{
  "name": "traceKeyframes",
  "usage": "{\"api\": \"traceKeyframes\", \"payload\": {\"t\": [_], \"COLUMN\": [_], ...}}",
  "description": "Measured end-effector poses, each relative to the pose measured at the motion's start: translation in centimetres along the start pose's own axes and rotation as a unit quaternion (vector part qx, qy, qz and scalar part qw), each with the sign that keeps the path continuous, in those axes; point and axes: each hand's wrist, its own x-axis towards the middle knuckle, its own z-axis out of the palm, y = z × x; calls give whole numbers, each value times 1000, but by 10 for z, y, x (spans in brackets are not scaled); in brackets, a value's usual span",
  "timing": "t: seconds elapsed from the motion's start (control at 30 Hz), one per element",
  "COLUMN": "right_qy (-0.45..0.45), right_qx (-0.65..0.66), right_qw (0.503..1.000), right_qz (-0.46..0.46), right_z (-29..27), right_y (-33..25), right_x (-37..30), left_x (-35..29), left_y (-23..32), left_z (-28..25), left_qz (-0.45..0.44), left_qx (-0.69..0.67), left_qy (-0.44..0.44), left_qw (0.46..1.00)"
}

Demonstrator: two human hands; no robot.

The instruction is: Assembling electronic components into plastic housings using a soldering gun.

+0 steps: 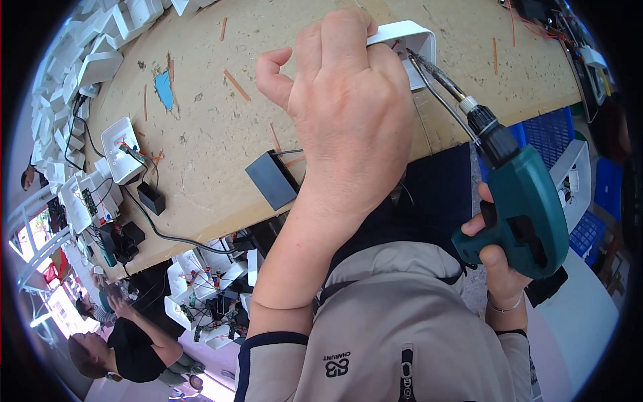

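Note:
My left hand (351, 100) grips a white plastic housing (410, 29) by its near side, with the fingers curled over its rim and the little finger side raised. Wrapped round the handle of a green soldering gun (529, 201) is my right hand (502, 271). The gun's metal tip and thin feed tube reach into the open housing. Small parts or wires show inside it, but my left hand hides much of the interior. A dark grey box (271, 181) with a black cable lies on the table just below my left wrist.
White housings (100, 67) are piled along the table's left side. A housing with a circuit board (122, 151) and a small black box (151, 198) lie nearby. More wired housings (207, 288) stand below the edge. Blue crates (546, 134) sit right; a co-worker (134, 342) is lower left.

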Motion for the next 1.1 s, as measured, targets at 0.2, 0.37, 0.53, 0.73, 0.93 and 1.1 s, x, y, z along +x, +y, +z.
{"api": "traceKeyframes", "payload": {"t": [0.2,0.37,0.53,0.73,0.93,1.1], "right_qy": [-20,2,13,43,97,84], "right_qx": [-20,3,24,-10,-36,10], "right_qw": [999,998,995,995,985,972], "right_qz": [-47,-55,-96,-90,-136,-221], "right_z": [-15,-16,-19,-23,-18,-27], "right_y": [6,6,5,7,6,9], "right_x": [-11,-16,-14,-9,-15,-11], "left_x": [-2,-3,1,-4,-7,-6], "left_y": [2,1,1,-1,-13,-46], "left_z": [-2,0,-4,-20,-18,-58], "left_qz": [1,3,7,-18,-46,-171], "left_qx": [-6,-13,-13,-47,-61,-200], "left_qy": [-3,-6,-4,-12,-57,-1], "left_qw": [1000,1000,1000,999,995,965]}}
